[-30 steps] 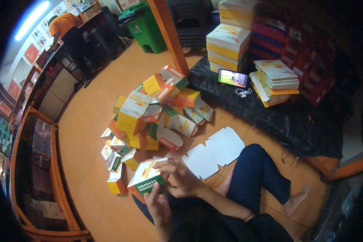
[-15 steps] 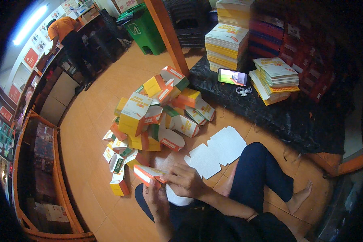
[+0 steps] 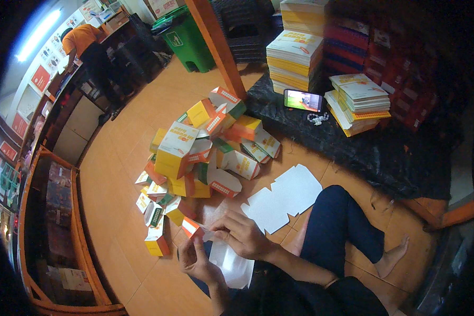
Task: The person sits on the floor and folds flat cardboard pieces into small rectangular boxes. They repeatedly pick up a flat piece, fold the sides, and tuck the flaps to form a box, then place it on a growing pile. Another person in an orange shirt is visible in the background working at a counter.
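Over my lap, a thin card food box (image 3: pixel 191 227) is held partly folded between my two hands. Its orange end flap stands up, and its pale inner side (image 3: pixel 231 266) faces upward. The thumb and fingers of my left hand (image 3: pixel 200 263) are closed on the orange end. From the right, my right hand (image 3: pixel 243 237) pinches the box's white edge near that corner; its fingertips partly hide the fold. Just beyond my hands lies a heap of folded white, yellow, orange and green boxes (image 3: pixel 176 145). To the right, flat white box blanks (image 3: pixel 284 197) rest on the floor.
Stacked flat cartons (image 3: pixel 295 58) and a smaller pile (image 3: pixel 361 95) sit on a black-covered low platform (image 3: pixel 347 137), near a propped phone (image 3: pixel 303 100) and beads (image 3: pixel 317 119). An orange post (image 3: pixel 218 47), green bin (image 3: pixel 189 42) and wooden shelf (image 3: pixel 76 237) stand around. A person (image 3: pixel 92 52) bends at a counter.
The box in my hands has turned, so less of its orange printed side and more of its pale inner side shows. My left hand has shifted slightly lower, its fingers more spread.
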`<state>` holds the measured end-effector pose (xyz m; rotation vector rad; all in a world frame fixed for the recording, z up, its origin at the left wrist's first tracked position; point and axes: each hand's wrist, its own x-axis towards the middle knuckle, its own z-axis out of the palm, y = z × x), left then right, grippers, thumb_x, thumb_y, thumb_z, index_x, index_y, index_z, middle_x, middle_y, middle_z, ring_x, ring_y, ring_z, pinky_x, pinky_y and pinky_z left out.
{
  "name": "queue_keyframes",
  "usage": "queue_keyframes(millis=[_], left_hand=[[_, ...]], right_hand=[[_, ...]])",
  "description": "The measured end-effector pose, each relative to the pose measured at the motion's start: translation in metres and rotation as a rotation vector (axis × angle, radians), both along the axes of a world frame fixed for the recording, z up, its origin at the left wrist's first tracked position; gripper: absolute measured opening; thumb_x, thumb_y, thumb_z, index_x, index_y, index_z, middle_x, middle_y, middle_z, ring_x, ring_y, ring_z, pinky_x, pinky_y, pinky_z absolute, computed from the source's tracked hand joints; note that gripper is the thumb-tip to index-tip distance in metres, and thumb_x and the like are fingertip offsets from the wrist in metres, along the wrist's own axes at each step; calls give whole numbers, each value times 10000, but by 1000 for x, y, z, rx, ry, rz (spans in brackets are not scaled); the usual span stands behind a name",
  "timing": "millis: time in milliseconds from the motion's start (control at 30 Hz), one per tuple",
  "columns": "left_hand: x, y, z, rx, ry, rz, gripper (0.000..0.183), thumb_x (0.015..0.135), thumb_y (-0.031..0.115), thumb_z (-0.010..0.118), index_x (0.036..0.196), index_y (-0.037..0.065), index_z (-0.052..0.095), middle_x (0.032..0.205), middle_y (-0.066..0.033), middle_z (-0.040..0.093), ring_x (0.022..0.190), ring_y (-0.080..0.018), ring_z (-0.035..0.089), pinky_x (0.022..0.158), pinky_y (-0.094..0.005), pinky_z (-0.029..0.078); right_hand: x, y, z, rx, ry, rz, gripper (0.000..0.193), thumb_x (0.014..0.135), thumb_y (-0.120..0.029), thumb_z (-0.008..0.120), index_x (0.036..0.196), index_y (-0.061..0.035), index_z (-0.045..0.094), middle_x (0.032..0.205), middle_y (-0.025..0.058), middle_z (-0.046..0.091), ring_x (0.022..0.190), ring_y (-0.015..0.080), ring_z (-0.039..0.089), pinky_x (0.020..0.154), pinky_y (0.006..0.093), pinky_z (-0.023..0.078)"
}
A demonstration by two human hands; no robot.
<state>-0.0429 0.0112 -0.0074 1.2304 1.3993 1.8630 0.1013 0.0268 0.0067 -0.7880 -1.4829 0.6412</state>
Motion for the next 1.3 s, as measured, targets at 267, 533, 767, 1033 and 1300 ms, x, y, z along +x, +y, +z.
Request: queue_keyframes(millis=[267,533,767,1033,1300], left_hand=[[7,-7,-4,29,-44,-48,44,900,-58,698,943,-48,706,884,-51,691,819,-111,626,765,-241,491],[10,-8,-5,-16,-118,-58,69,908,-45,698,971,-49,728,875,-54,709,806,-111,639,752,-235,491],[14,-5,-8,-15,-30,8,85,921,-42,683,996,-42,724,894,-58,708,820,-120,644,774,-250,501],[16,-11,-9,-11,191,60,114,975,15,612,1029,-61,677,1003,-96,697,918,-159,648,834,-278,508],[-58,25,-14,-103,-525,-13,280,1037,181,554,1222,-28,574,1203,-149,627,1103,-212,632,901,-328,544]], right_hand=[[-10,-4,0,-124,238,126,147,863,-40,751,1010,-36,744,932,74,632,870,202,643,755,322,534],[-11,-1,-8,-155,234,138,154,842,-26,768,996,-37,760,934,80,644,872,203,641,755,320,524],[-15,3,-16,-178,270,152,158,850,-19,762,1008,-15,749,942,84,631,869,193,631,756,304,531],[-33,0,-28,-69,51,-36,223,842,-53,747,1064,-38,749,1057,97,641,982,240,653,844,336,547],[-35,-2,-30,49,-572,-235,595,807,-125,717,1383,-129,568,1251,106,632,1117,306,647,944,428,533]])
